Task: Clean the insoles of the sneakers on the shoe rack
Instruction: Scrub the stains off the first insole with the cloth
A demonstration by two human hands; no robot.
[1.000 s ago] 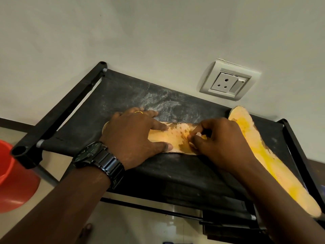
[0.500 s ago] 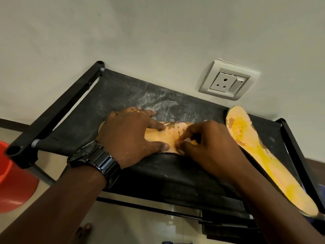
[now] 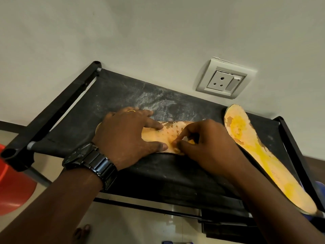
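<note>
Right hand (image 3: pixel 207 145) fingers (image 3: pixel 177 142) shifted left along insole (image 3: pixel 158 138); left hand (image 3: pixel 126 134) unmoved.

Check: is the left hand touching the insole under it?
Touching. The head view shows the left hand pressed flat on the insole, its fingers lying directly on the orange surface.

- Left hand (image 3: pixel 126 136): bare, with a thin gold-coloured ring (image 3: pixel 131 111) on one finger.
- Left wrist: a black metal watch (image 3: pixel 91 162) with a dark face and a link bracelet, worn just behind the hand.
- Right hand (image 3: pixel 209 145): bare, no ring or watch showing.
- Both forearms: bare, no sleeves in view.
</note>
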